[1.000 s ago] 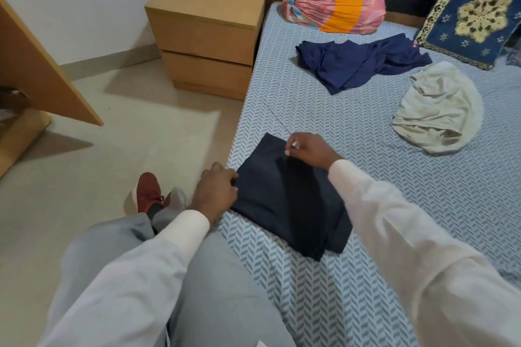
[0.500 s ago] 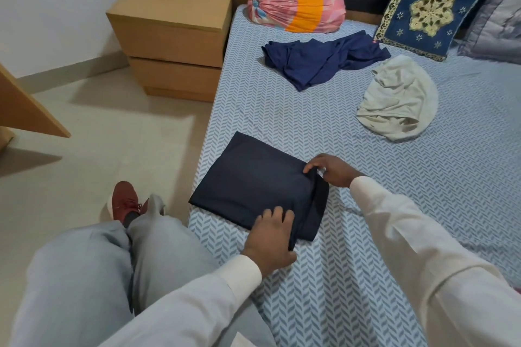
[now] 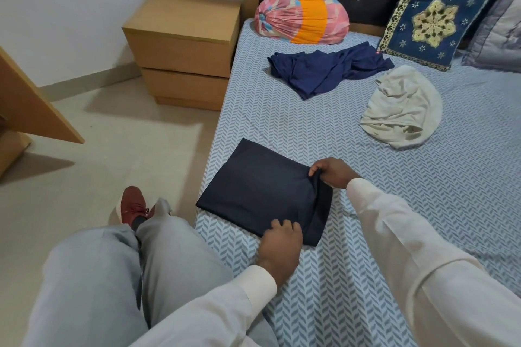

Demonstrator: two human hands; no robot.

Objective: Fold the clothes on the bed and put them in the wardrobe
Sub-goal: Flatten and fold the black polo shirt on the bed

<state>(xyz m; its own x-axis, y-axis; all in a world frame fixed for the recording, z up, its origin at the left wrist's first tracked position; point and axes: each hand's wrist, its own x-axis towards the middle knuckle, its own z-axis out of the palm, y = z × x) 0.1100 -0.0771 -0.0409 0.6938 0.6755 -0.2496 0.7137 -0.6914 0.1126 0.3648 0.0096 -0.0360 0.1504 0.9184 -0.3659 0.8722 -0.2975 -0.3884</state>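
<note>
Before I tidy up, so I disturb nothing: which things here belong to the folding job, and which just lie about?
Job: folded dark garment, held by left hand and right hand; crumpled navy garment; crumpled beige garment.
Lying about: patterned bolster; embroidered cushion; grey pillow; bedside cabinet.

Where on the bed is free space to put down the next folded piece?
Free: the sheet between the folded dark garment and the blue shirt; also the wide sheet right of the right hand, this side of the beige cloth. Crowded: the head end, with bolster, cushion and both loose clothes.
</note>
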